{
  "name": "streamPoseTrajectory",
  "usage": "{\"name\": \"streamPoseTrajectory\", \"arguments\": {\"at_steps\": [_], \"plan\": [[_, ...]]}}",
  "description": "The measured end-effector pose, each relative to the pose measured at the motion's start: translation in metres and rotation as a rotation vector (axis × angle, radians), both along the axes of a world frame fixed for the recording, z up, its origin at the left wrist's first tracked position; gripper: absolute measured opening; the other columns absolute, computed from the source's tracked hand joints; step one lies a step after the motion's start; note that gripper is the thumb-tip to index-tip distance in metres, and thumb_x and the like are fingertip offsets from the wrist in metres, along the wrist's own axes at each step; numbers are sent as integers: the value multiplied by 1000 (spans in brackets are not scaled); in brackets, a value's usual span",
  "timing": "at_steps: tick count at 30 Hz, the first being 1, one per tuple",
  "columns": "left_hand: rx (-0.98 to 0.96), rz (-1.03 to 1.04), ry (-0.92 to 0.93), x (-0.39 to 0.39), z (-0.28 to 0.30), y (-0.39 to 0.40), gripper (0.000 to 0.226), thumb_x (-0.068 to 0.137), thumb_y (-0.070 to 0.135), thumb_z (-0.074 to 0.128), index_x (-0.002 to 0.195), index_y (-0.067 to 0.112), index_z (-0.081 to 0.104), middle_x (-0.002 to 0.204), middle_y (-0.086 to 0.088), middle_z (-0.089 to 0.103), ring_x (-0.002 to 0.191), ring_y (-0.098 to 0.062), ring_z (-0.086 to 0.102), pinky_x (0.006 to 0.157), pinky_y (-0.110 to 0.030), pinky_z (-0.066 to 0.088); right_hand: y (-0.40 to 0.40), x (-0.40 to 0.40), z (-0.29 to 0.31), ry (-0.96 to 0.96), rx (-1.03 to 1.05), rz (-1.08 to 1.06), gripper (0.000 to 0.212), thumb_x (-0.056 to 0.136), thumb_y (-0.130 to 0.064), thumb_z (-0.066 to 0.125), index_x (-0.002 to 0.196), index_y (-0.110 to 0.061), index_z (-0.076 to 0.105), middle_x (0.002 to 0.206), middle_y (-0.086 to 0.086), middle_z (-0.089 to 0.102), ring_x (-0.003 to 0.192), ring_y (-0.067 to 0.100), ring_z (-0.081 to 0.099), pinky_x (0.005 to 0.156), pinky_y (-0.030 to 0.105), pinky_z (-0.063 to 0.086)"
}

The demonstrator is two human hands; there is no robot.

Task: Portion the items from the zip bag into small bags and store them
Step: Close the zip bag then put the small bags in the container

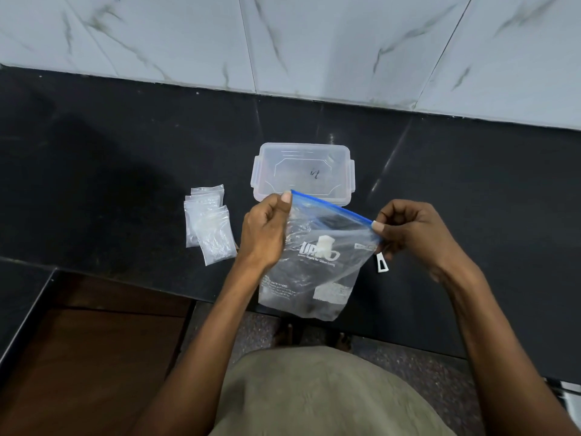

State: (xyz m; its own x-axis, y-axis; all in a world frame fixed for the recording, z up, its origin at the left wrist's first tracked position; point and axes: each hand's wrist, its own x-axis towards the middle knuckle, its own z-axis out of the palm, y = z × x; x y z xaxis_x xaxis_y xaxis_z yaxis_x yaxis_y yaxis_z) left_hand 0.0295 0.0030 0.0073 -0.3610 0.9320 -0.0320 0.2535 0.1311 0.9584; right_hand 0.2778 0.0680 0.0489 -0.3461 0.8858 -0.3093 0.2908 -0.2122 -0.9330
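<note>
Two hands, left hand [264, 234] and right hand [415, 234], pinching zip bag [314, 262] before clear container [303, 171], beside small bags [209, 225].

Open dark table [125, 152] left and right of the clear container [303, 171] – wide passage. Small bags [209, 225] pile sits just left of it; white clip [382, 262] lies right. Tiled wall [314, 42] blocks the back.

Your zip bag [317, 262] carries white print: a partly hidden logo, a tagline about "Urban Living", and a heading reading "INSTRUCTIONS".
</note>
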Motion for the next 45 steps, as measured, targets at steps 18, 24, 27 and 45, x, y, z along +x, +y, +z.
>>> {"name": "streamPoseTrajectory", "arguments": {"at_steps": [18,24,27,45], "plan": [[145,384,-416,23,-15,1,42,99,7,61,59,11,47,60,0,36,58,-14,31,54,-30,27,-9,-14,-21,138,-21,-263,46,78,15,76,110,-11,56,71,4,76,64,13,72,63,22,57],[66,428,-600,20,-10,7,33,100,2,56,69,12,55,62,3,42,55,-6,33,50,-17,29,-12,-17,-23,209,-91,-238,30,85,11,71,105,-10,64,75,-2,74,68,9,68,62,21,54],[43,328,-584,15,-9,4,13,93,11,64,80,10,60,73,-5,45,65,-14,37,59,-26,34,-13,-13,-22,202,-47,-162,24,83,10,72,99,-8,72,83,1,74,76,12,67,68,21,54],[79,210,-172,16,-2,-2,23,98,9,64,79,21,63,50,8,53,40,-10,42,45,-24,36,-15,-15,-12,3,189,-139,28,66,8,88,75,-15,74,73,12,71,66,15,62,65,27,56]]}}
